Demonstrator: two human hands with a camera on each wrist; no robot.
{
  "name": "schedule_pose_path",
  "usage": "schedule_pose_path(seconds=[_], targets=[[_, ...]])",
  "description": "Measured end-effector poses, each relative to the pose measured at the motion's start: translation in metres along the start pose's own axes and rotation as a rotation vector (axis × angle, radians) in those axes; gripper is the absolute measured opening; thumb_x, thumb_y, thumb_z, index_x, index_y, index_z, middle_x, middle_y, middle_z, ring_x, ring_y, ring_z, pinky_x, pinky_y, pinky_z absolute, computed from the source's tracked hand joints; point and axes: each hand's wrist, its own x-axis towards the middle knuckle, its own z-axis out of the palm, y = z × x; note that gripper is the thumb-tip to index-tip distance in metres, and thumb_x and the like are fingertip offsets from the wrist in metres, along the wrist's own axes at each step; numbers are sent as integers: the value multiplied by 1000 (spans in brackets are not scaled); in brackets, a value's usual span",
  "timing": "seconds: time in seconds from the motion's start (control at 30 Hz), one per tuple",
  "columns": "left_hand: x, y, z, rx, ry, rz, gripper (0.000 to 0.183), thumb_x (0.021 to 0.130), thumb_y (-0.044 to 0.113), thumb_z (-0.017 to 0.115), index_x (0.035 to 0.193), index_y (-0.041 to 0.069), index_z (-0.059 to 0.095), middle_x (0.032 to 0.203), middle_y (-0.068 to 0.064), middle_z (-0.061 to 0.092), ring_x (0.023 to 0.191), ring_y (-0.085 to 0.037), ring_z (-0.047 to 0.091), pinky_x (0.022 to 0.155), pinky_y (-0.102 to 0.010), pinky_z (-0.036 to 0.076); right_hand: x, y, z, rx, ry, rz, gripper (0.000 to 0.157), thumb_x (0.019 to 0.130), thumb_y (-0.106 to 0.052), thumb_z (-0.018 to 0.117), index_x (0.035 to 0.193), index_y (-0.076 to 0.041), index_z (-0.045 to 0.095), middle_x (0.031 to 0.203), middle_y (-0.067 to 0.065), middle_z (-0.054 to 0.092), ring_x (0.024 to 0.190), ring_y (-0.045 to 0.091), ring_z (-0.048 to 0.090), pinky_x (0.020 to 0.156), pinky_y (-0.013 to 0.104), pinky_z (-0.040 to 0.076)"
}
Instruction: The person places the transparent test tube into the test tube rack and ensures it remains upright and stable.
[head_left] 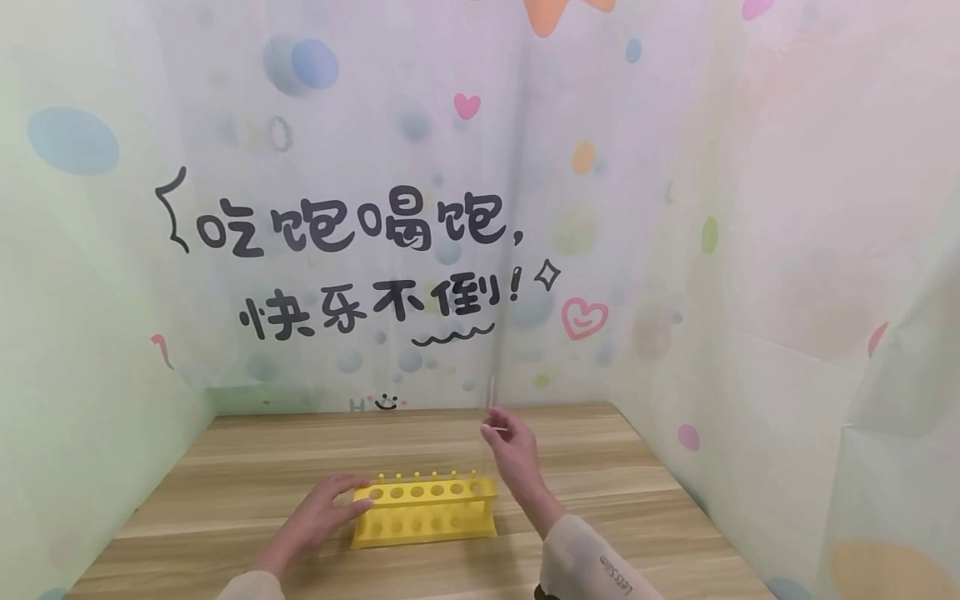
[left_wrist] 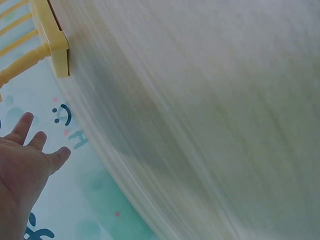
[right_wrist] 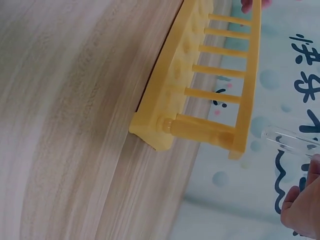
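At the far left, a pale wall with a blue oval (head_left: 72, 140) stands beside the wooden table (head_left: 187, 500). Next comes the left hand (head_left: 322, 512), its thumb and forefinger lightly holding the near and far edges of the rack's upper shelf, other fingers spread loose. Black lettering (head_left: 341, 304) marks the back wall above. The yellow rack (head_left: 423, 540) stands upright on the table, six holes in its upper shelf and six pegs behind them. Just above its right end, and apart from it, hangs a clear tube (right_wrist: 292, 142), roughly upright. The right hand (head_left: 517, 454) pinches it between closed fingertips. Farther right are a pink heart (head_left: 585, 319) on the back wall and a printed sleeve (head_left: 588, 562).
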Motion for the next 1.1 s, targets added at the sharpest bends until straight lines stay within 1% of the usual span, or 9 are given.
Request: schedule_pose_path(seconds=[0.13, 0.27, 0.47, 0.6, 0.7, 0.8, 0.87, 0.93, 1.1], targets=[[0, 0, 0, -4, 3, 1, 44, 94, 40, 67, 127, 11, 65, 141, -26, 49, 132, -51, 40, 105, -69, 31, -10, -14, 0, -16, -31, 4, 31, 94, 1, 63, 123, 9, 58, 113, 28, 62, 101, 30, 64, 88, 28, 55], [0, -1, 0, -1, 5, 0, 44, 93, 40, 68, 127, 11, 65, 141, -26, 49, 132, -51, 40, 106, -69, 30, -13, -11, 0, -29, -45, -5, 30, 94, 1, 63, 122, 7, 58, 111, 25, 63, 100, 30, 65, 88, 29, 55], [1, -3, 1, -2, 9, -5, 45, 93, 40, 68, 127, 11, 65, 141, -27, 49, 132, -51, 40, 106, -69, 30, -18, -8, -1, -60, -74, -21, 26, 93, 2, 63, 119, 5, 61, 109, 27, 64, 98, 29, 66, 86, 28, 55], [1, -2, 1, -8, 7, -8, 44, 93, 39, 69, 127, 10, 65, 141, -27, 49, 132, -51, 40, 106, -69, 30, -20, -3, -2, -88, -98, -33, 25, 93, 3, 64, 117, 6, 60, 107, 27, 64, 96, 29, 66, 83, 27, 56], [1, -2, 1, -8, 5, -6, 45, 93, 40, 68, 127, 10, 65, 141, -27, 49, 132, -51, 39, 106, -69, 30, -18, 9, -3, -106, -109, -43, 26, 93, 3, 64, 118, 6, 60, 107, 26, 64, 95, 31, 66, 83, 30, 57], [1, -2, 1, -6, 3, -6, 45, 93, 41, 68, 127, 11, 65, 142, -27, 48, 132, -51, 39, 106, -69, 30, -15, 25, -4, -144, -111, -54, 25, 93, 0, 65, 117, 5, 60, 105, 22, 66, 94, 31, 67, 81, 33, 58], [1, -1, 1, -6, 3, -7, 45, 93, 41, 68, 127, 11, 65, 142, -27, 48, 132, -51, 39, 106, -70, 30, -12, 37, -5, -165, -112, -39, 26, 93, -3, 66, 118, 1, 61, 105, 17, 67, 94, 28, 67, 81, 33, 58], [0, -1, 1, -7, 4, -8, 45, 93, 41, 68, 127, 11, 65, 141, -27, 49, 132, -51, 39, 106, -70, 30, -13, 42, -5, -185, -113, -30, 25, 93, -7, 68, 117, -1, 61, 105, 14, 68, 94, 25, 67, 80, 31, 58], [0, -1, 1, -5, 7, -7, 45, 93, 40, 68, 127, 11, 65, 141, -26, 49, 132, -51, 40, 106, -69, 30, -15, 48, -6, -187, -136, -7, 23, 92, -5, 68, 113, -1, 61, 105, 13, 68, 94, 21, 67, 80, 29, 58]])
